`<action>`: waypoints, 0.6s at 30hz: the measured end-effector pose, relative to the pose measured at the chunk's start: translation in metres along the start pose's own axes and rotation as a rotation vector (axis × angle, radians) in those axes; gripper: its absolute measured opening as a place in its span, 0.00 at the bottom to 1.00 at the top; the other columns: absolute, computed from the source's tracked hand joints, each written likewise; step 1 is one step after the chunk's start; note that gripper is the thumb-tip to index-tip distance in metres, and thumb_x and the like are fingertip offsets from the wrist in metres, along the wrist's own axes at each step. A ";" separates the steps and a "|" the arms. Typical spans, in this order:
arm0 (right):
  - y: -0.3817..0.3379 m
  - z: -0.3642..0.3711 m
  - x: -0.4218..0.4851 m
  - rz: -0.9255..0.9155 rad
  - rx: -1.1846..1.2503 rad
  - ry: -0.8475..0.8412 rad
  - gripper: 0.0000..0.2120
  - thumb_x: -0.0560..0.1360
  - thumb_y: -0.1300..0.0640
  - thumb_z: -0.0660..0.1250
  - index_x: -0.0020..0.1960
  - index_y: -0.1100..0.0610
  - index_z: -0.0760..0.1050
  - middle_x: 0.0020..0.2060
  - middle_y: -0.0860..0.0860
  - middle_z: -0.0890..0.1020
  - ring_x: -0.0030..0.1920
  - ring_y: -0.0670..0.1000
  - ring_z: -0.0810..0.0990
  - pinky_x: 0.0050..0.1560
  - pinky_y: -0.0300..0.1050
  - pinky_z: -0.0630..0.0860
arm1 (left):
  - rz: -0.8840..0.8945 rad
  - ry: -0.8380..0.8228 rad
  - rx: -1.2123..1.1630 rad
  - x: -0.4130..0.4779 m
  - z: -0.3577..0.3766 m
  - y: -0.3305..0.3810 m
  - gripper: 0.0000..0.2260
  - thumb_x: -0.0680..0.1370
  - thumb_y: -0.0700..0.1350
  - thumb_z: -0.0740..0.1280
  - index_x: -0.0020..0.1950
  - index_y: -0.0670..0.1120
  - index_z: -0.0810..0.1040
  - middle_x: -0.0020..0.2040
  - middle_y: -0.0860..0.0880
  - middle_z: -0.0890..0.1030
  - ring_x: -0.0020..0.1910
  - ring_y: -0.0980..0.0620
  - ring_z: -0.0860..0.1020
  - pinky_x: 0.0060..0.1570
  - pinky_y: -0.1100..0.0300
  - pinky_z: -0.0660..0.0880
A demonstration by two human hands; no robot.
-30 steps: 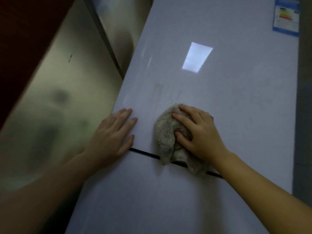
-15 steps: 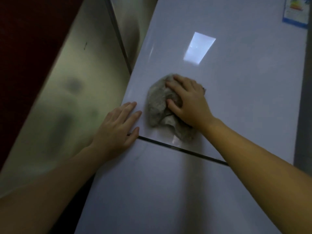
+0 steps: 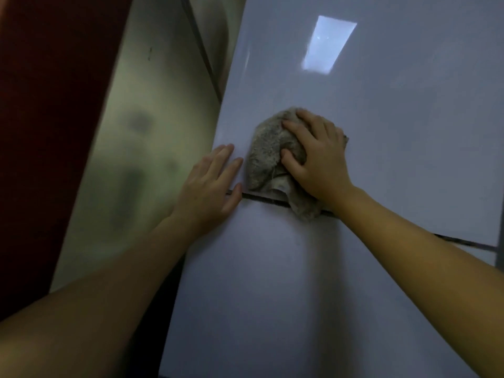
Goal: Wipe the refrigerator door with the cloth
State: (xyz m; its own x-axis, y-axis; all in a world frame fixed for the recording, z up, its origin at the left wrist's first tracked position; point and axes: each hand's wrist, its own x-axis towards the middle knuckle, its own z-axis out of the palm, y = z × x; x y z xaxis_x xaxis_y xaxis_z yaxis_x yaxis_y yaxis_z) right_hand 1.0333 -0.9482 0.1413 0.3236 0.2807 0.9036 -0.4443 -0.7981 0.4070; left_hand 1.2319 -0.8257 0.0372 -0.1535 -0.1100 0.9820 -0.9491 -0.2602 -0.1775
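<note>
The pale glossy refrigerator door (image 3: 395,126) fills the middle and right of the head view, with a dark seam (image 3: 270,199) running across it between the upper and lower door. A crumpled grey cloth (image 3: 268,151) lies pressed against the upper door just above the seam, its lower corner hanging over the seam. My right hand (image 3: 319,159) presses on the cloth with fingers curled over it. My left hand (image 3: 210,184) rests flat on the door's left edge beside the cloth, fingers spread, thumb at the seam, holding nothing.
A brushed metal panel (image 3: 141,148) stands to the left of the refrigerator, and a dark red surface (image 3: 46,105) lies further left. A bright rectangular light reflection (image 3: 328,45) shows on the upper door.
My right hand first slid the cloth up the door, then back down towards the seam; the cloth's corner again hangs over it. My left hand stayed on the door edge.
</note>
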 end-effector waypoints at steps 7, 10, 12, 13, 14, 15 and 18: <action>0.010 -0.007 -0.065 -0.368 -0.026 -0.095 0.21 0.77 0.47 0.68 0.68 0.52 0.78 0.72 0.54 0.75 0.68 0.58 0.74 0.67 0.56 0.67 | 0.008 -0.001 -0.011 0.000 0.002 0.002 0.23 0.82 0.52 0.58 0.70 0.39 0.74 0.75 0.38 0.71 0.75 0.38 0.70 0.72 0.46 0.68; 0.030 -0.020 -0.082 -0.285 -0.046 -0.076 0.22 0.77 0.48 0.68 0.69 0.52 0.77 0.72 0.54 0.75 0.69 0.58 0.74 0.68 0.57 0.67 | -0.002 -0.004 -0.009 0.000 0.002 0.003 0.23 0.82 0.52 0.58 0.71 0.39 0.74 0.76 0.38 0.70 0.75 0.38 0.69 0.72 0.46 0.66; 0.038 -0.028 -0.096 -0.143 -0.036 -0.044 0.23 0.77 0.47 0.68 0.71 0.52 0.76 0.73 0.54 0.73 0.71 0.57 0.72 0.70 0.58 0.66 | -0.022 -0.004 -0.014 0.002 0.001 0.005 0.23 0.82 0.52 0.58 0.71 0.39 0.74 0.76 0.38 0.70 0.75 0.37 0.69 0.72 0.45 0.67; 0.040 -0.031 -0.105 -0.082 -0.030 -0.034 0.24 0.77 0.47 0.67 0.71 0.52 0.76 0.74 0.54 0.72 0.71 0.58 0.72 0.70 0.58 0.66 | -0.033 0.000 -0.015 0.003 0.001 0.007 0.23 0.82 0.52 0.58 0.71 0.40 0.74 0.75 0.37 0.70 0.74 0.37 0.69 0.71 0.45 0.67; 0.041 -0.033 -0.116 -0.045 -0.028 -0.027 0.24 0.77 0.46 0.66 0.72 0.52 0.75 0.74 0.54 0.72 0.71 0.58 0.71 0.70 0.59 0.66 | -0.044 0.004 -0.017 0.004 0.001 0.008 0.23 0.82 0.53 0.57 0.70 0.40 0.74 0.75 0.37 0.70 0.73 0.37 0.70 0.71 0.45 0.67; 0.043 -0.035 -0.126 -0.029 -0.030 -0.024 0.24 0.78 0.46 0.66 0.72 0.52 0.75 0.74 0.54 0.72 0.71 0.58 0.71 0.70 0.59 0.66 | -0.055 0.004 -0.020 0.004 0.001 0.011 0.23 0.82 0.53 0.57 0.71 0.41 0.74 0.75 0.37 0.70 0.73 0.36 0.70 0.71 0.45 0.67; 0.054 -0.044 -0.154 -0.041 -0.036 -0.030 0.24 0.78 0.46 0.66 0.71 0.53 0.76 0.74 0.55 0.73 0.71 0.59 0.72 0.69 0.59 0.67 | -0.075 -0.011 -0.020 0.006 0.003 0.020 0.24 0.82 0.55 0.57 0.72 0.42 0.73 0.76 0.37 0.68 0.74 0.35 0.68 0.72 0.43 0.66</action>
State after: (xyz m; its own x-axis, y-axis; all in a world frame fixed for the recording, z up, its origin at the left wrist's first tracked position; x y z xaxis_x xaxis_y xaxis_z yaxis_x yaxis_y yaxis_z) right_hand 0.9224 -1.0110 0.0297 0.3672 0.2963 0.8817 -0.4596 -0.7663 0.4489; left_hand 1.2132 -0.8345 0.0391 -0.0788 -0.1009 0.9918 -0.9631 -0.2491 -0.1019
